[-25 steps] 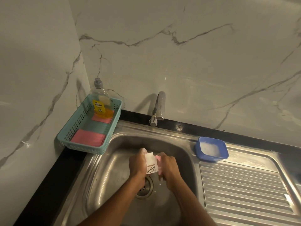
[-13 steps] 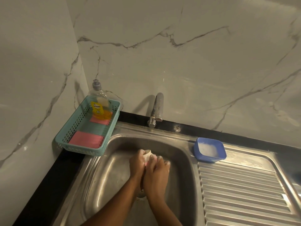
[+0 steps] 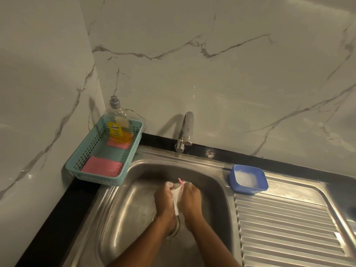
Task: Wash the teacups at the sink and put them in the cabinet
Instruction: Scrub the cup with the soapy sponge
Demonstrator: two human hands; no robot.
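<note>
— Half a second on, the right hand (image 3: 191,197) has slid off the top of the teacup (image 3: 176,199), so a white strip of it shows between the hands again.

— And the left hand (image 3: 165,199)?

— It grips the cup's left side, fingers curled round it, low in the steel sink (image 3: 125,209) above the drain. The right fingers curl on the other side and hold a pink scrub pad (image 3: 181,181), whose tip pokes out at the top.

— So the cup sits where, exactly?

— Sandwiched between both palms. The fingertips wrap over its far side, so most of it is hidden.

— How would you scrub it well?

— I'd hold firm with the left hand, since suds make china slippery. Turn the cup against the pad to cover both the rim and the inside, and keep it low in the basin. No water runs from the tap (image 3: 185,130), so I judge rinsing comes next.
</note>
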